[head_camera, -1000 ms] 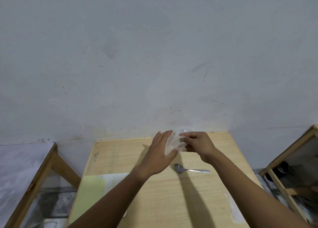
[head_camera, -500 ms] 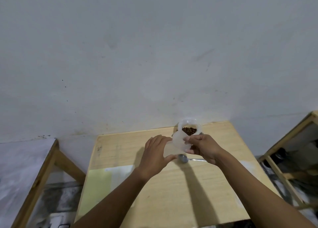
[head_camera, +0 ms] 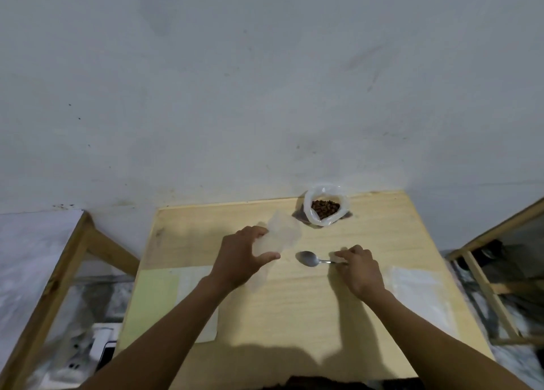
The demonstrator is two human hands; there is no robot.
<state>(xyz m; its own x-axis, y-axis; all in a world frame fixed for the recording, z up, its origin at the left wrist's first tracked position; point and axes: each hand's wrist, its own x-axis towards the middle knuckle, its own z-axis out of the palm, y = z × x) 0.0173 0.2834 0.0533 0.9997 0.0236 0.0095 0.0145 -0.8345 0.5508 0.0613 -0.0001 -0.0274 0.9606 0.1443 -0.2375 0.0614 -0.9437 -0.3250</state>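
A small clear plastic bag (head_camera: pixel 282 232) is gripped by my left hand (head_camera: pixel 243 257) above the wooden table (head_camera: pixel 294 307), left of centre. A metal spoon (head_camera: pixel 309 258) lies on the table with its bowl pointing left. My right hand (head_camera: pixel 357 269) rests on the spoon's handle, fingers curled over it. At the back of the table stands an open plastic bag of dark brown pellets (head_camera: pixel 325 208).
A pale green and white sheet (head_camera: pixel 164 295) lies on the table's left side, and a clear flat bag (head_camera: pixel 421 295) on its right. Wooden frames stand to the left (head_camera: pixel 59 278) and right (head_camera: pixel 482 272). A grey wall rises behind the table.
My right hand let go of the small bag and dropped to the spoon's handle. My left hand keeps the bag and moved left. The view tilted down, showing more of the table.
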